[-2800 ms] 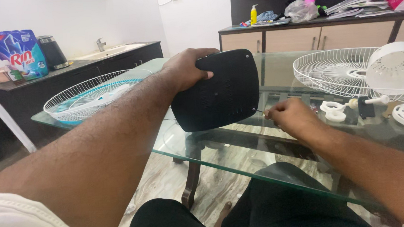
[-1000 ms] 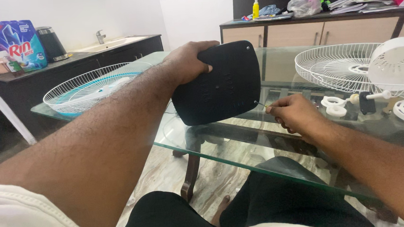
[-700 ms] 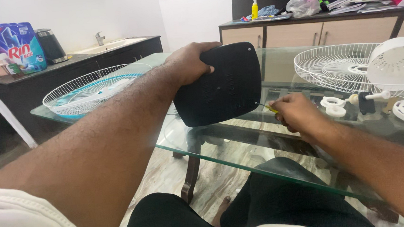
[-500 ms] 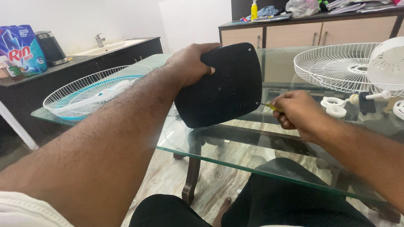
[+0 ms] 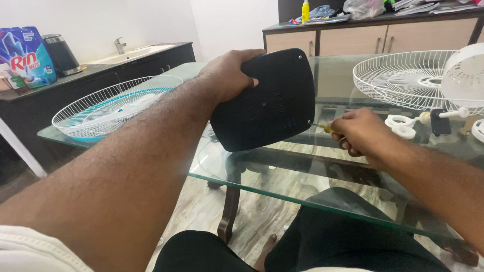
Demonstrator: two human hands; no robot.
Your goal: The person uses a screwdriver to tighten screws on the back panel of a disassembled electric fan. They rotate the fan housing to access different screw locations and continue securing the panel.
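Both hands are busy in the head view: my left hand [image 5: 228,74] grips the top left corner of a black square plate [image 5: 265,101], fingers wrapped over its edge, holding it upright and tilted above the near edge of the glass surface [image 5: 239,178]. My right hand [image 5: 359,134] is closed around a small yellow-handled screwdriver [image 5: 324,127], whose tip meets the plate's lower right corner. The plate's lower edge hangs just over the glass; I cannot tell whether it touches.

Toward the far left corner of the surface lies a white wire fan grille [image 5: 111,105] with a blue rim. Toward the far right edge lies a second white grille [image 5: 401,78], with a white fan motor housing [image 5: 476,77] resting partly over it. Near my right hand, small white ring parts [image 5: 401,126] and a black knob [image 5: 438,122] sit on the glass. Beyond the surface stand a dark counter with a sink [image 5: 130,52], a kettle [image 5: 60,54] and a blue detergent pouch [image 5: 21,57], and a wooden cabinet [image 5: 381,35] carrying bottles and papers
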